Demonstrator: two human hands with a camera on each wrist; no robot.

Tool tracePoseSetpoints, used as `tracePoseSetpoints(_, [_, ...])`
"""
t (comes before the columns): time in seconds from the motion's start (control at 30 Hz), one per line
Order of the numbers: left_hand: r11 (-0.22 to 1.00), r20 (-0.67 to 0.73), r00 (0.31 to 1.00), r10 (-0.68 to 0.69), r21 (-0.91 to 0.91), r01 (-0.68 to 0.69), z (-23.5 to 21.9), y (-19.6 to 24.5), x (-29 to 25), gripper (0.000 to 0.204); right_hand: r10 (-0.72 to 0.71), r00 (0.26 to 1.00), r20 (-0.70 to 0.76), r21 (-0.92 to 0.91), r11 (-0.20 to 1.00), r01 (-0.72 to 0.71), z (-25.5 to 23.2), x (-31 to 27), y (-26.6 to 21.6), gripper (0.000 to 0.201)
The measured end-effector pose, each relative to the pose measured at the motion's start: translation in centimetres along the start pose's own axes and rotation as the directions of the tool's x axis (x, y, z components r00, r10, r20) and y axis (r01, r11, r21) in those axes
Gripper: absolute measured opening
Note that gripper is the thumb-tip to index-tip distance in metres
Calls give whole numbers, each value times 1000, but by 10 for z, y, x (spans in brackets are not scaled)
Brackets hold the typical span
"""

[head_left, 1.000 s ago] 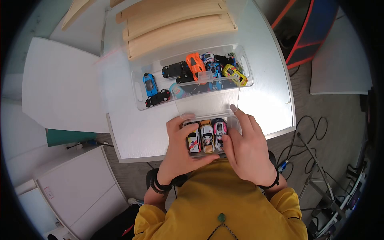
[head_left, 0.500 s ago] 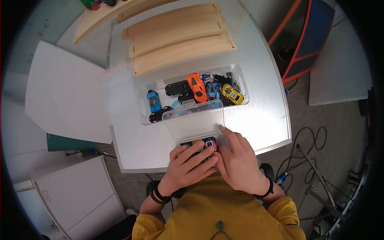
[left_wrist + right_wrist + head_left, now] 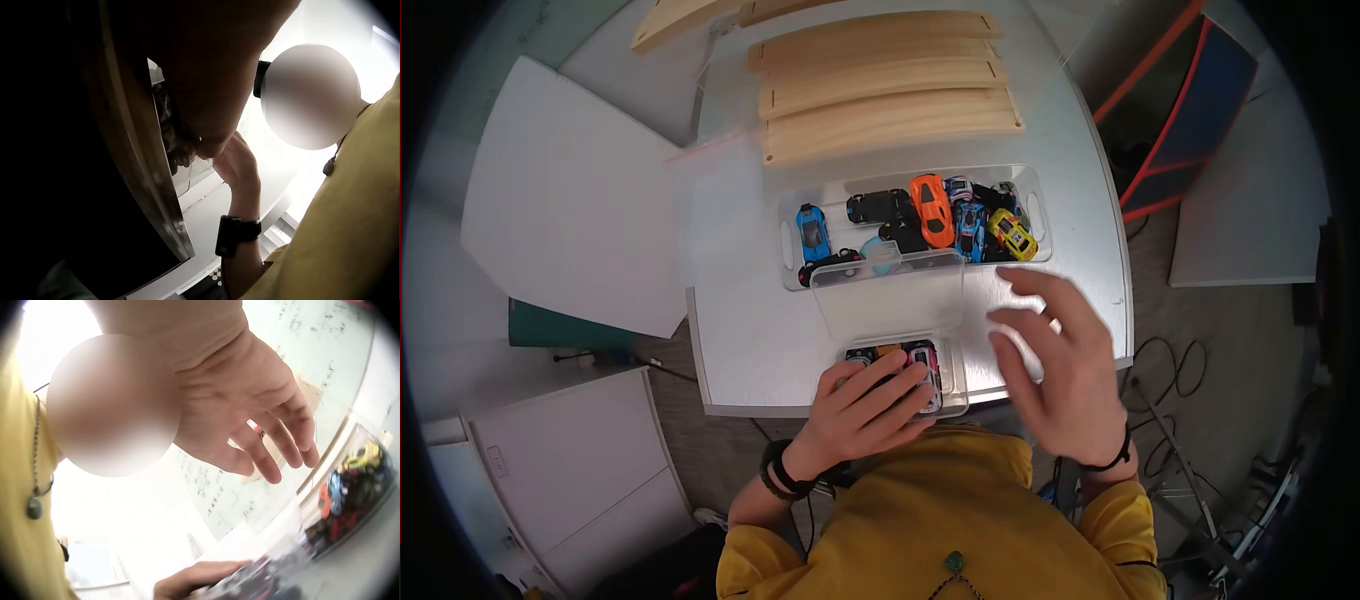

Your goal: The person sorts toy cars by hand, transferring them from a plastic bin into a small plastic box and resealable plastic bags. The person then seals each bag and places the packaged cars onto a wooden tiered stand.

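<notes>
My left hand (image 3: 865, 410) lies over a small clear plastic box (image 3: 953, 385) at the table's front edge, its fingers stretched across the toy cars inside. A pink-and-white toy car (image 3: 924, 372) shows between and beyond those fingers; the other cars there are mostly covered. The box's clear lid (image 3: 890, 295) stands raised at its far side. My right hand (image 3: 1065, 375) hovers in the air to the right of the box, fingers loosely bent and holding nothing. In the right wrist view, the right hand (image 3: 250, 406) hangs with fingers spread.
Behind the small box, a larger clear bin (image 3: 790, 262) holds several toy cars, among them an orange car (image 3: 932, 211), a yellow car (image 3: 1012, 235) and a blue car (image 3: 812, 233). Curved wooden boards (image 3: 890, 125) lie farther back. Cables (image 3: 1175, 375) trail on the floor at right.
My right hand has let go of the small box and lifted away to the right. The left hand has moved from the box's left side to lie across the cars.
</notes>
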State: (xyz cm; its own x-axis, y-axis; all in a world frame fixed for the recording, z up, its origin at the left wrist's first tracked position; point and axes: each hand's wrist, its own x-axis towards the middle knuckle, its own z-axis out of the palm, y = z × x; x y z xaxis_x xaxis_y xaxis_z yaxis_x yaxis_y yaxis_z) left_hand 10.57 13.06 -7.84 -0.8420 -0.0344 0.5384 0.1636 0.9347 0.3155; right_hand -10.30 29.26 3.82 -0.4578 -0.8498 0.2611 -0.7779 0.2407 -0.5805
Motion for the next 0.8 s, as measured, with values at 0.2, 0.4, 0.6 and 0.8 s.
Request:
tracePoseSetpoints(0.2, [999,-49,999,-1,-42,-1,3,-1,3,44,-272,951,149,-334,891,307,-4,88,28,36])
tracePoseSetpoints(0.4, [999,-50,999,-3,-53,1,4,-1,1,45,-401,836,374,-214,840,498,26,122,52,25])
tracePoseSetpoints(0.6, [998,-55,999,-1,-60,-2,4,-2,1,46,-320,852,415,-208,878,431,24,122,51,28])
tracePoseSetpoints(0.8, [999,-51,999,2,-46,-4,4,-1,1,45,-234,915,329,-275,903,330,20,114,44,32])
